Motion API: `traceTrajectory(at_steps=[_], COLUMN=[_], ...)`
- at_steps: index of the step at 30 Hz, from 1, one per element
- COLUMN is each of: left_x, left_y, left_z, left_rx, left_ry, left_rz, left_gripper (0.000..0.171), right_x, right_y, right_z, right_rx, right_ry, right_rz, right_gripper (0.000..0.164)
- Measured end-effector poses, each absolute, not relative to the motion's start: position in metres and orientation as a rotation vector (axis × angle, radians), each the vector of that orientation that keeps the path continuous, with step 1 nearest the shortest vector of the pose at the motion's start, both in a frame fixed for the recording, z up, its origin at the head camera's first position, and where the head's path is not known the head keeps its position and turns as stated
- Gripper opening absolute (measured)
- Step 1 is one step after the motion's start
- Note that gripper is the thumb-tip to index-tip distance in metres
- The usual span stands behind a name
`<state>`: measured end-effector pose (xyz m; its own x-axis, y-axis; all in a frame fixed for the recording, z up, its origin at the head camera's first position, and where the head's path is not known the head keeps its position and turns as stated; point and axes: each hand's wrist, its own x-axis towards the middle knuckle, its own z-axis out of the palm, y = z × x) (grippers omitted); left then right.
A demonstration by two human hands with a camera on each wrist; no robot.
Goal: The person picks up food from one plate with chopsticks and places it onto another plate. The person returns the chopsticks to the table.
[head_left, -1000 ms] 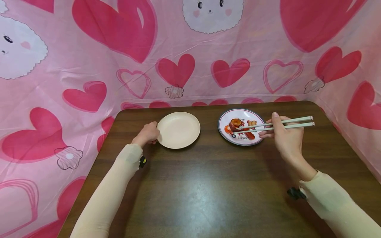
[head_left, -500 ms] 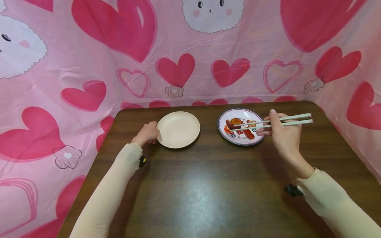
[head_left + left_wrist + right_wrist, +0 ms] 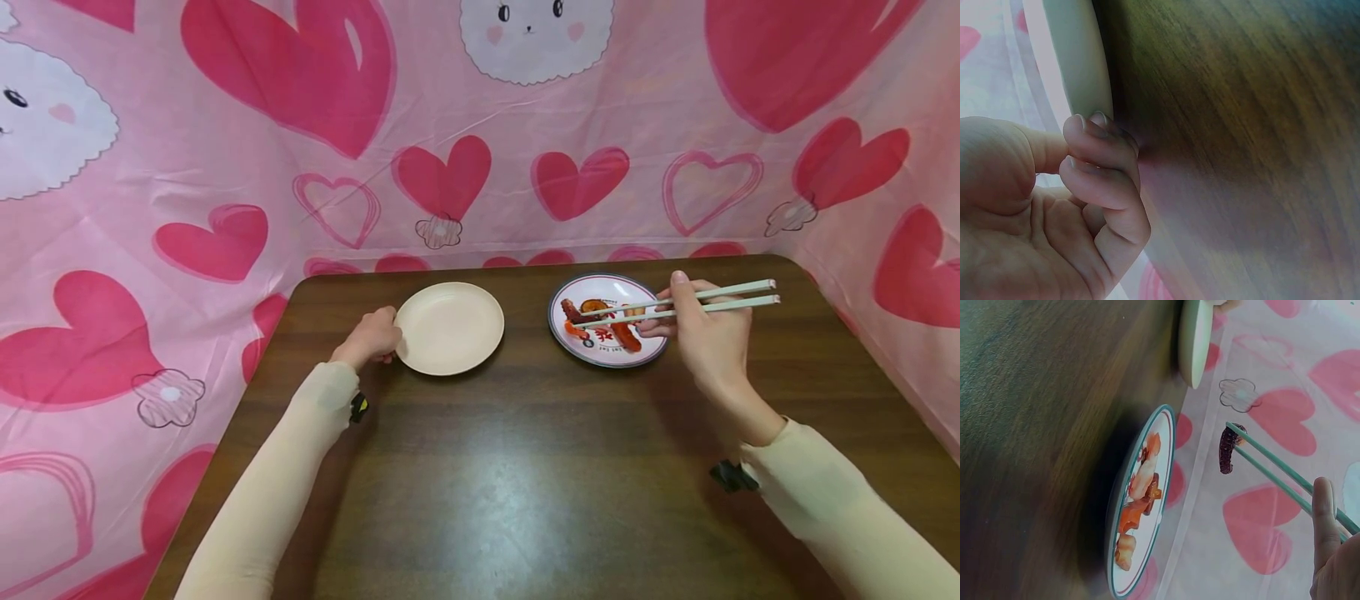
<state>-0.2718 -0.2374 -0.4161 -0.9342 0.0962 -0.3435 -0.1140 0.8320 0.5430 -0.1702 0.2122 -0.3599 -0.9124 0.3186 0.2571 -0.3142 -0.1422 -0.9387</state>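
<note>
My left hand (image 3: 371, 336) pinches the left rim of a beige plate (image 3: 450, 329); in the left wrist view its curled fingers lie under the plate's edge. My right hand (image 3: 708, 343) holds a pair of pale green chopsticks (image 3: 1282, 464) pointing left over a white plate (image 3: 621, 288) with a dark blue rim. Between the chopstick tips is a dark reddish-brown, bumpy, curved food piece (image 3: 1226, 450), raised off the plate in the right wrist view. Below it on the white plate lie a round brown-orange slice (image 3: 597, 306), a red sausage-like piece (image 3: 626, 337) and an orange piece (image 3: 575, 330).
Both plates stand near the back of a dark brown wooden table (image 3: 480, 467), with a strip of bare wood between them. A pink cloth (image 3: 510, 117) with hearts hangs behind and at both sides. A tan piece (image 3: 1125, 551) also lies on the white plate.
My right hand has shifted slightly left with the chopsticks, and the dark food piece has moved up and left from among the others. My left hand and the beige plate stay put.
</note>
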Motion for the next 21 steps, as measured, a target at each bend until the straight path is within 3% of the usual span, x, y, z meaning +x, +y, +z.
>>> traceTrajectory(at_steps=[21], left_x=[-0.269], left_y=[-0.235], left_z=[-0.413], left_rx=[-0.035], left_ry=[2.647], left_rz=[0.805], left_gripper=[0.028], right_x=[-0.177], right_y=[0.196], right_z=[-0.356], right_rx=[0.047], right_ry=[-1.740], right_rz=[2.086], right_gripper=[0.035])
